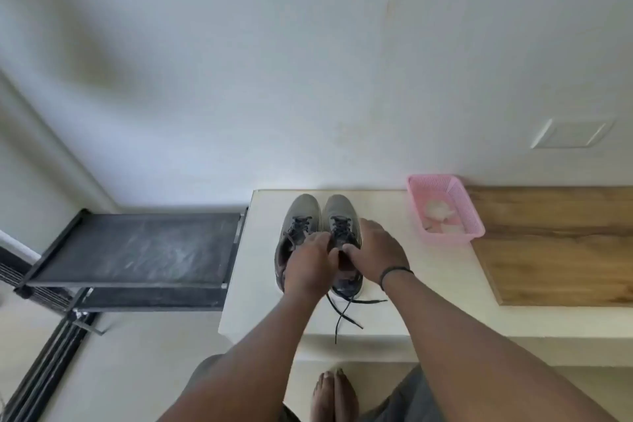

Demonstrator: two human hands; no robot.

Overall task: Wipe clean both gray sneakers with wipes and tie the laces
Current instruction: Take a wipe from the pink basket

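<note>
Two gray sneakers stand side by side on a white ledge (260,271), toes toward the wall: the left sneaker (301,212) and the right sneaker (342,212). My left hand (308,264) and my right hand (373,250) meet over the right sneaker's tongue, with fingers curled and pinching its dark laces. The loose lace ends (342,315) trail off the sneaker's heel across the ledge and over its front edge. Both heels are partly hidden by my hands.
A pink plastic basket (469,216) holding crumpled white wipes (440,212) sits right of the sneakers. A wooden board (555,243) lies beyond it. A black metal shelf rack (137,247) stands left of the ledge. My bare feet (334,394) are on the floor below.
</note>
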